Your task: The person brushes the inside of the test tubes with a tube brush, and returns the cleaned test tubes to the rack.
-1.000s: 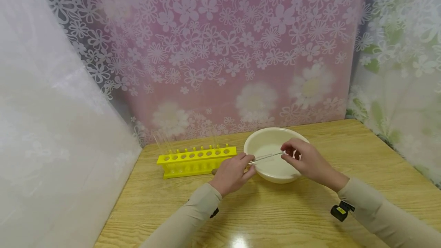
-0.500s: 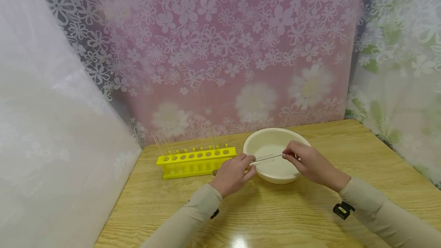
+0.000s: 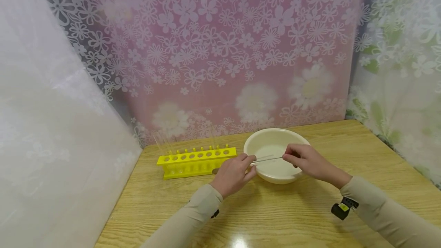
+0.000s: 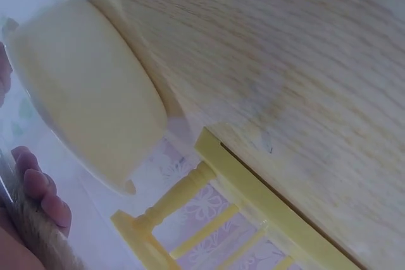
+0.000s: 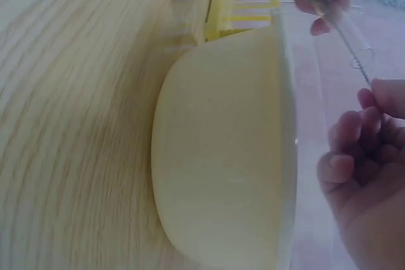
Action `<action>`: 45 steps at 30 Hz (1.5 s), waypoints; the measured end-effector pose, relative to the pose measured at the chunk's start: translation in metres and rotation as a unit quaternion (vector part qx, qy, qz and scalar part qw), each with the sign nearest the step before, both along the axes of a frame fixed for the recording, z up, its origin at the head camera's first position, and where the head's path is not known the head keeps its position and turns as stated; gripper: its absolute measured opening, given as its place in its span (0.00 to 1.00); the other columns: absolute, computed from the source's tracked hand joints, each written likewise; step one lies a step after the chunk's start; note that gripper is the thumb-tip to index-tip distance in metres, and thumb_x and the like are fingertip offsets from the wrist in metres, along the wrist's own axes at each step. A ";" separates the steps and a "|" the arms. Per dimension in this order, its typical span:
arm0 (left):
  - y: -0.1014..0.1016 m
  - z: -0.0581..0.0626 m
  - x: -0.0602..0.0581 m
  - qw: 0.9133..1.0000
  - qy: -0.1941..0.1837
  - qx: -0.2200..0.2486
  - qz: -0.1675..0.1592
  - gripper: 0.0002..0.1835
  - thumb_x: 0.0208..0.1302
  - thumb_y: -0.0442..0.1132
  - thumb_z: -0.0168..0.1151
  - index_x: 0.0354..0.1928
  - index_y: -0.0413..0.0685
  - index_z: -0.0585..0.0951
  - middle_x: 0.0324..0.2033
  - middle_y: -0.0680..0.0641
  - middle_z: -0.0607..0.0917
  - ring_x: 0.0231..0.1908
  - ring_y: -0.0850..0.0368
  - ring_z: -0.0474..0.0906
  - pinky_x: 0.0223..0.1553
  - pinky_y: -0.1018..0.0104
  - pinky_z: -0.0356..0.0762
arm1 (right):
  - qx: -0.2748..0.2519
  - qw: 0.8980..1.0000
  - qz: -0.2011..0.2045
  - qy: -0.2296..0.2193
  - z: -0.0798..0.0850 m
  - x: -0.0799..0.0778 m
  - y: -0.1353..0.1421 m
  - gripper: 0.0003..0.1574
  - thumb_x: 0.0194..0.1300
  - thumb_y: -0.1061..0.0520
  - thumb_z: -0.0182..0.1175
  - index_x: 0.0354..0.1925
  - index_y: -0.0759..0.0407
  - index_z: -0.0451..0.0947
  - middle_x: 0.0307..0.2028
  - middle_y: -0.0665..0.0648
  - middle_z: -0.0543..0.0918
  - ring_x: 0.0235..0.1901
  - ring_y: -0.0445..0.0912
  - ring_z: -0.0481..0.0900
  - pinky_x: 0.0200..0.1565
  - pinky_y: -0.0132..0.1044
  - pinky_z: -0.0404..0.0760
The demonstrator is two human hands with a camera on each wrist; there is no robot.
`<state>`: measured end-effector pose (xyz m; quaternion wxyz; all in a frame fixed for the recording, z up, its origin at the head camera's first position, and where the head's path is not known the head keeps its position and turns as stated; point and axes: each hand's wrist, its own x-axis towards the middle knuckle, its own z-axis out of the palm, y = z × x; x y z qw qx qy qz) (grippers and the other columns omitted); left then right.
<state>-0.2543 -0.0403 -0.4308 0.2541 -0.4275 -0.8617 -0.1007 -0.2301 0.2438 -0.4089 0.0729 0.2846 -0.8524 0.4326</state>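
My left hand grips a clear glass test tube together with a test tube brush; its brown-grey bristles show beside the fingers. Over the bowl, the tube's mouth points toward my right hand. That hand pinches the end of the brush's thin twisted wire handle between thumb and fingertips. The wire runs along the tube, but whether the bristles sit inside the glass I cannot tell. Beneath both hands stands a cream bowl on the table.
A yellow test tube rack stands left of the bowl, with several clear tubes standing in it, mostly at its left end. The wooden table reaches back to a pink flowered curtain.
My right hand has turned slightly, its fingers rolling at the wire's end, and shifted a little right and down. My left hand stays nearly still.
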 end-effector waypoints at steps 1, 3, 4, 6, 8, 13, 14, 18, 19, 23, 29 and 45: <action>0.001 -0.001 0.000 1.000 0.004 -0.001 -0.001 0.11 0.73 0.45 0.53 0.51 0.55 0.80 0.30 0.58 0.77 0.21 0.69 0.64 0.20 0.80 0.60 | -0.005 1.000 0.005 -0.024 0.001 0.000 0.000 0.12 0.75 0.58 0.55 0.32 0.63 0.74 0.19 0.55 0.70 0.17 0.39 0.63 0.22 0.35 0.67; 0.002 -0.002 0.000 1.000 0.013 -0.001 -0.002 0.10 0.72 0.45 0.54 0.51 0.55 0.79 0.30 0.58 0.77 0.21 0.69 0.64 0.20 0.80 0.60 | -0.025 0.997 0.017 -0.078 0.002 0.001 0.001 0.15 0.76 0.58 0.53 0.33 0.68 0.71 0.19 0.59 0.69 0.16 0.40 0.61 0.20 0.35 0.65; 0.003 -0.002 0.000 1.000 0.016 -0.001 -0.002 0.10 0.72 0.45 0.54 0.50 0.55 0.79 0.30 0.58 0.77 0.21 0.69 0.64 0.20 0.80 0.60 | -0.035 0.994 0.022 -0.102 0.003 0.001 0.001 0.17 0.77 0.57 0.52 0.33 0.70 0.70 0.19 0.61 0.68 0.16 0.40 0.60 0.19 0.36 0.64; 0.004 -0.003 0.000 1.000 0.022 -0.001 -0.003 0.10 0.72 0.45 0.55 0.51 0.55 0.79 0.30 0.57 0.77 0.21 0.68 0.64 0.20 0.80 0.60 | -0.052 0.987 0.030 -0.146 0.004 0.001 0.001 0.20 0.78 0.56 0.50 0.35 0.74 0.68 0.19 0.62 0.67 0.15 0.43 0.60 0.18 0.38 0.64; 0.005 -0.004 -0.001 1.000 0.025 -0.004 -0.003 0.11 0.72 0.45 0.54 0.51 0.55 0.79 0.30 0.57 0.77 0.21 0.68 0.64 0.20 0.80 0.60 | -0.066 0.980 0.033 -0.184 0.004 0.001 0.001 0.22 0.80 0.55 0.47 0.37 0.76 0.66 0.20 0.62 0.67 0.15 0.45 0.60 0.18 0.40 0.64; 0.005 -0.003 -0.002 0.999 0.034 -0.014 0.005 0.11 0.72 0.46 0.54 0.50 0.55 0.79 0.29 0.57 0.77 0.20 0.68 0.64 0.20 0.79 0.60 | -0.094 0.966 0.015 -0.241 0.004 -0.002 -0.003 0.24 0.80 0.53 0.45 0.37 0.76 0.64 0.23 0.57 0.68 0.18 0.44 0.63 0.19 0.39 0.67; 0.005 -0.003 -0.002 0.999 0.035 -0.015 0.006 0.11 0.72 0.46 0.54 0.50 0.55 0.79 0.29 0.58 0.77 0.20 0.68 0.64 0.20 0.79 0.60 | -0.101 0.964 0.005 -0.245 0.004 -0.003 -0.003 0.24 0.80 0.53 0.46 0.36 0.75 0.64 0.23 0.56 0.69 0.18 0.43 0.63 0.19 0.38 0.67; 0.004 -0.002 -0.003 1.000 0.026 -0.012 0.009 0.11 0.72 0.46 0.54 0.50 0.55 0.79 0.30 0.58 0.77 0.21 0.68 0.65 0.20 0.80 0.61 | -0.102 0.970 -0.030 -0.217 0.003 -0.004 -0.005 0.24 0.78 0.50 0.50 0.36 0.73 0.67 0.20 0.55 0.69 0.15 0.46 0.63 0.18 0.40 0.67; 0.004 -0.002 -0.003 1.000 0.020 -0.011 0.008 0.11 0.73 0.46 0.53 0.51 0.55 0.79 0.30 0.58 0.77 0.21 0.68 0.64 0.20 0.80 0.60 | -0.097 0.974 -0.038 -0.201 0.002 -0.003 -0.005 0.24 0.78 0.50 0.52 0.36 0.72 0.68 0.19 0.56 0.69 0.14 0.48 0.64 0.17 0.41 0.68; 0.002 -0.001 -0.003 1.000 -0.005 0.001 0.009 0.12 0.73 0.46 0.53 0.51 0.54 0.80 0.30 0.58 0.78 0.21 0.68 0.65 0.20 0.80 0.60 | -0.068 0.990 -0.044 -0.116 -0.002 -0.002 -0.004 0.20 0.76 0.51 0.55 0.37 0.69 0.74 0.21 0.59 0.72 0.16 0.54 0.68 0.19 0.41 0.71; -0.002 0.000 -0.003 0.999 -0.036 0.012 0.011 0.13 0.73 0.46 0.52 0.53 0.53 0.80 0.32 0.57 0.79 0.21 0.68 0.65 0.20 0.80 0.60 | -0.031 0.997 -0.064 0.032 -0.010 -0.004 -0.007 0.07 0.71 0.57 0.62 0.45 0.57 0.79 0.33 0.53 0.80 0.30 0.41 0.76 0.29 0.33 0.78; -0.006 0.003 -0.008 0.998 -0.056 0.013 0.003 0.15 0.74 0.46 0.51 0.53 0.51 0.81 0.35 0.55 0.83 0.23 0.69 0.70 0.22 0.80 0.64 | 0.004 0.975 -0.023 0.221 -0.011 -0.008 -0.008 0.16 0.58 0.71 0.69 0.41 0.56 0.79 0.37 0.45 0.80 0.32 0.34 0.78 0.34 0.25 0.78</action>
